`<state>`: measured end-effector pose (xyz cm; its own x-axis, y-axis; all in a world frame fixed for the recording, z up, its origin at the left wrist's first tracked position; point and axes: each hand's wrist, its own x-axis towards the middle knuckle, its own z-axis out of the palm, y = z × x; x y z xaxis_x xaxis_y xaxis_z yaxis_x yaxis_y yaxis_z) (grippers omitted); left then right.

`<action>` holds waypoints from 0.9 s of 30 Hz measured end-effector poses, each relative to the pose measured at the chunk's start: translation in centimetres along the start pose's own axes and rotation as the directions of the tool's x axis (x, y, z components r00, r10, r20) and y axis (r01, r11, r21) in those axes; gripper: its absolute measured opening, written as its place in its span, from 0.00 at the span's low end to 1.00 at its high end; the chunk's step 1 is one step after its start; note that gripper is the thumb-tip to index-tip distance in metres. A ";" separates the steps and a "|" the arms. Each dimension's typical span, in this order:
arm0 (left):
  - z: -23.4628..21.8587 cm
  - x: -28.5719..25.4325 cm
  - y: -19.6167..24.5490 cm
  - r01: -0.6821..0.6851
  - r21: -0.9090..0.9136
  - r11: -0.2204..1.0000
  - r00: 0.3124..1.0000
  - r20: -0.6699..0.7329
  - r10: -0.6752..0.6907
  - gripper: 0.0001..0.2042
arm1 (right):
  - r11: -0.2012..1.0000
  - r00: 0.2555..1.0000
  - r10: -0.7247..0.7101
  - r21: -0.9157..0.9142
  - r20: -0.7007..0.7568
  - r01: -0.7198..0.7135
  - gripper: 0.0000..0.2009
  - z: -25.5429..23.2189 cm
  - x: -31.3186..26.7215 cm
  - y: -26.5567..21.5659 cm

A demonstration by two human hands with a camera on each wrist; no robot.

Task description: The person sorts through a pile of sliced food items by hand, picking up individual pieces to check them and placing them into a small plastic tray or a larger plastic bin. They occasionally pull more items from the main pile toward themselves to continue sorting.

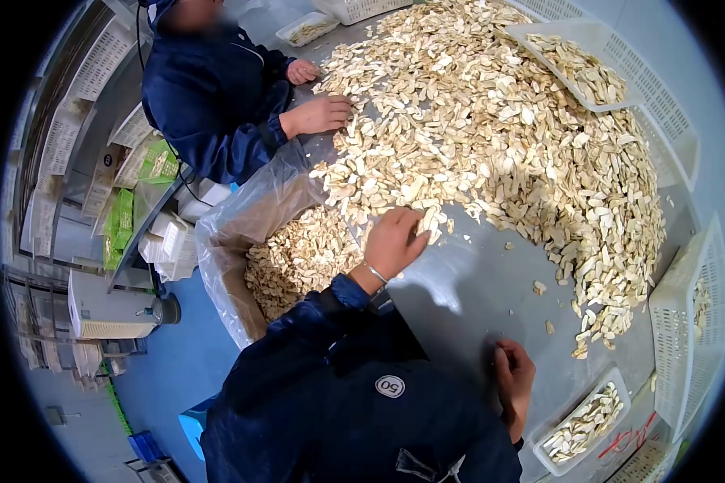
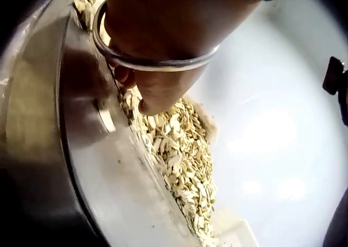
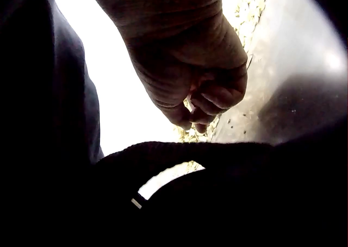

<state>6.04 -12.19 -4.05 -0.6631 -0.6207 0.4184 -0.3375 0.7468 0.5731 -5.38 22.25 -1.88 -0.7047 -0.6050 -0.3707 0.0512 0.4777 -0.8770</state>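
Observation:
A wide pile of pale dried slices (image 1: pixel 491 137) covers much of the grey metal table (image 1: pixel 475 298). My left hand (image 1: pixel 393 241), with a bangle at the wrist, reaches to the near left edge of the pile. Its thumb and fingers stand apart at a few slices; in the left wrist view the hand (image 2: pixel 163 89) hides most of its fingertips. Under my left forearm is a plastic-lined box (image 1: pixel 221 241) filled with smaller slices (image 1: pixel 298 258). My right hand (image 1: pixel 514 374) stays near the table's front, its fingers (image 3: pixel 217 97) loosely curled, away from the pile.
Across the left corner another person's hands (image 1: pixel 318 113) touch the pile. A small white tray (image 1: pixel 584 419) of slices lies at the right front. White perforated baskets (image 1: pixel 685 322) line the right side, and a tilted tub (image 1: pixel 576 68) of slices stands at the back.

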 end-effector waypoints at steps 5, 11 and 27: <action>1.6 0.8 1.3 -0.128 0.154 0.980 0.992 0.022 0.127 0.12 | 0.999 0.999 0.041 0.004 -0.002 -0.041 0.11 0.1 -0.2 -1.0; 1.9 0.9 1.1 -0.032 0.230 0.973 0.996 0.083 0.013 0.09 | 1.000 0.996 0.014 0.003 0.085 -0.014 0.10 0.2 0.5 -0.1; -0.6 1.7 2.6 -0.142 -0.156 0.977 0.976 0.140 0.165 0.14 | 0.560 0.882 0.121 0.702 0.455 -0.439 0.15 7.6 6.9 -5.0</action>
<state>4.42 -11.48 -1.44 -0.7965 -0.4496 0.4043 -0.1309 0.7810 0.6107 -5.13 10.81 -2.44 -0.2935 -0.7658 -0.5721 0.8350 0.0860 -0.5434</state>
